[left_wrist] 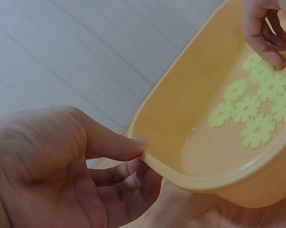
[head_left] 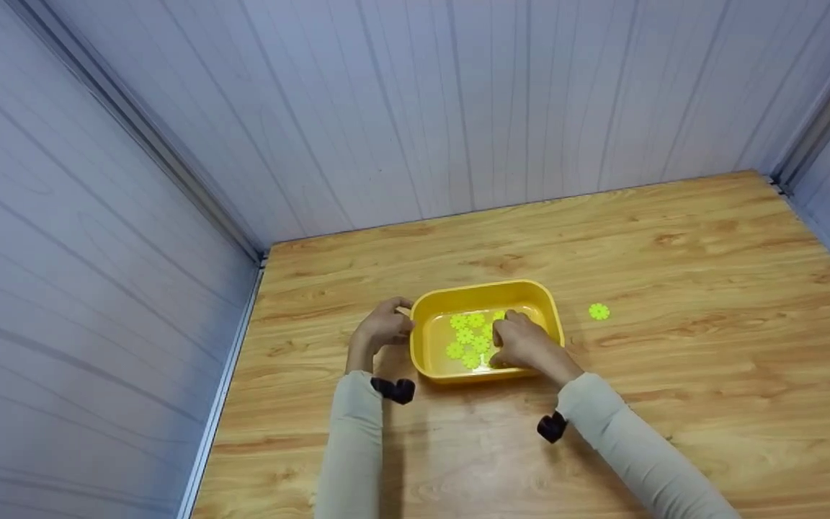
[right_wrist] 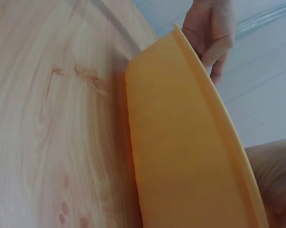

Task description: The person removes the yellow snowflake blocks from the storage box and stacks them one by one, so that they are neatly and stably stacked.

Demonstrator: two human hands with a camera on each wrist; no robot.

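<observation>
At the yellow oblong plastic tub [head_left: 472, 295]: left hand [head_left: 384, 326] pinched its rim.
Lime-yellow flower-shaped plastic discs [head_left: 464, 336]: seemed light, stiff, best held edgewise.
Right hand [head_left: 523, 342]: fingers bent, grip unclear.

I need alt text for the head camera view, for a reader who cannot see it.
A person's right hand reaches into a yellow tub of bright yellow flower-shaped pieces, while the left hand holds its left end. One more flower-shaped piece lies on the wood-grain table, right of the tub.
</observation>
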